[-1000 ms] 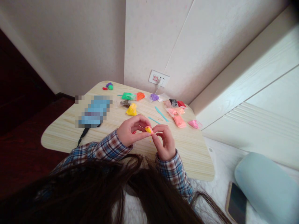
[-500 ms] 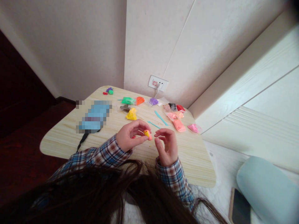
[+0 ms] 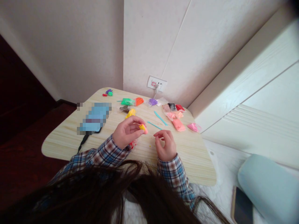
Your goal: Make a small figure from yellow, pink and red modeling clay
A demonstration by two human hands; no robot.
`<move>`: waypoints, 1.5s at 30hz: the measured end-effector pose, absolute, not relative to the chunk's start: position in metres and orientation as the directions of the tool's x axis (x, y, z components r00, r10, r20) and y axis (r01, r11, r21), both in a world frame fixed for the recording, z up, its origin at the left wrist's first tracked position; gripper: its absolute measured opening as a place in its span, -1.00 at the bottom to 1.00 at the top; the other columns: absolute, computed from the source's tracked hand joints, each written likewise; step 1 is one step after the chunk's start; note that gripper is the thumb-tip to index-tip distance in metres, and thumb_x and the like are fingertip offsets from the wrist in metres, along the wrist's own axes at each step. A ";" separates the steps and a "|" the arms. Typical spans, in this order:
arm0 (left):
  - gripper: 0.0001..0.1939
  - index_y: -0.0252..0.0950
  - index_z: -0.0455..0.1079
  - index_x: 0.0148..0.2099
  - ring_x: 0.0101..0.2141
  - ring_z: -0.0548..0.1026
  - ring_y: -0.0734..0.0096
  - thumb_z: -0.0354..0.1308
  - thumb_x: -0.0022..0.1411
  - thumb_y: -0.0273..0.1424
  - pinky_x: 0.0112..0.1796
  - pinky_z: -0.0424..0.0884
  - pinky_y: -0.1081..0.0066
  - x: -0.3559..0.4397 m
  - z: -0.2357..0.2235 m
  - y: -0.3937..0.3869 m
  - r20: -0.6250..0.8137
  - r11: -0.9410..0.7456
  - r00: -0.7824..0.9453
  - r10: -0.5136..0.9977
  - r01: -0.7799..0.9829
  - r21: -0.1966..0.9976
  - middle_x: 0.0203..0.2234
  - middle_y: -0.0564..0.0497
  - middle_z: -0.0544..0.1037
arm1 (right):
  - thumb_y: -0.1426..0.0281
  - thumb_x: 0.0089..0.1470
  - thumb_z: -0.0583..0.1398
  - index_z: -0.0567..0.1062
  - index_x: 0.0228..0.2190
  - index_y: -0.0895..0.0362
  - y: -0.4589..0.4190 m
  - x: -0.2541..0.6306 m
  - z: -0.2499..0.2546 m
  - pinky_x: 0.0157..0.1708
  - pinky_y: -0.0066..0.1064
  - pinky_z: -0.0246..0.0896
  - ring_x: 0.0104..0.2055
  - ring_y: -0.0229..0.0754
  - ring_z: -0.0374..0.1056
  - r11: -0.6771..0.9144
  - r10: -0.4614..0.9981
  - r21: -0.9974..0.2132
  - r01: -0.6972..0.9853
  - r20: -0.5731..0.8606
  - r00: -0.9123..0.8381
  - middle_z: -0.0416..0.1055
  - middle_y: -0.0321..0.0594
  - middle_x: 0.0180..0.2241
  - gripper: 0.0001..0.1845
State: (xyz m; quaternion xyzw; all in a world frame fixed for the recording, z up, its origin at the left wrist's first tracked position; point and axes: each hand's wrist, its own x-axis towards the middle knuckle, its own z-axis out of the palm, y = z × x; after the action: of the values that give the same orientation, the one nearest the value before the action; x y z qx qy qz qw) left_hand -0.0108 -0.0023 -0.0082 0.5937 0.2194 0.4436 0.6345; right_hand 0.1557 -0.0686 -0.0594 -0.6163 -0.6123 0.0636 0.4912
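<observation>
Left hand [image 3: 123,133] shifted leftward, yellow-and-pink lump [image 3: 143,128] pinched between fingers [image 3: 136,134], pink end protruding

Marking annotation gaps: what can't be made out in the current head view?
All head view:
Yellow-and-pink clay-like piece: palm side hidden by the left hand.
Red item in clear plastic: mostly covered by the left hand.
Right hand: too curled and small to tell whether it holds anything.
Flat blue rectangular object: details masked by pixelation.
Black rectangular phone: cut off by the bottom edge.
Yellow speck: too small to identify.
</observation>
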 end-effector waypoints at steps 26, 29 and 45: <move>-0.72 -0.35 0.31 -0.27 -0.43 0.50 0.45 0.27 -0.05 -0.39 -0.40 0.39 0.49 -0.012 -0.014 0.001 0.219 -0.103 0.455 0.863 -0.266 0.958 -0.48 0.03 0.49 | 0.58 0.00 0.05 0.39 -0.37 0.12 -0.086 0.144 -0.028 -0.37 -0.31 0.16 -0.35 -0.19 0.24 0.519 0.394 -0.459 0.721 0.877 0.275 0.30 -0.25 -0.43 -0.81; -0.74 -0.35 0.33 -0.27 -0.44 0.49 0.47 0.27 -0.04 -0.41 -0.38 0.39 0.49 -0.012 -0.013 0.000 0.221 -0.103 0.459 0.861 -0.268 0.958 -0.47 0.03 0.49 | 0.59 0.01 0.05 0.41 -0.39 0.12 -0.085 0.145 -0.031 -0.35 -0.29 0.19 -0.31 -0.18 0.24 0.465 0.504 -0.504 0.728 0.826 0.250 0.31 -0.22 -0.40 -0.81; -0.74 -0.35 0.32 -0.26 -0.45 0.48 0.51 0.26 -0.04 -0.45 -0.38 0.41 0.51 -0.011 -0.014 0.002 0.243 -0.113 0.470 0.849 -0.288 0.951 -0.45 0.03 0.50 | 0.64 -0.02 0.04 0.38 -0.33 0.09 -0.086 0.141 -0.031 -0.37 -0.28 0.23 -0.31 -0.18 0.27 0.478 0.284 -0.428 0.767 0.902 0.326 0.30 -0.22 -0.39 -0.74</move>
State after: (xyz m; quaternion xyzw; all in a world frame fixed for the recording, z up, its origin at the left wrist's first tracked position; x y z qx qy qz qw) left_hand -0.0112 0.0020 -0.0145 0.5898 0.2376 0.4568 0.6220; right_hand 0.1406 -0.0856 -0.0311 -0.4770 -0.5510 -0.1828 0.6599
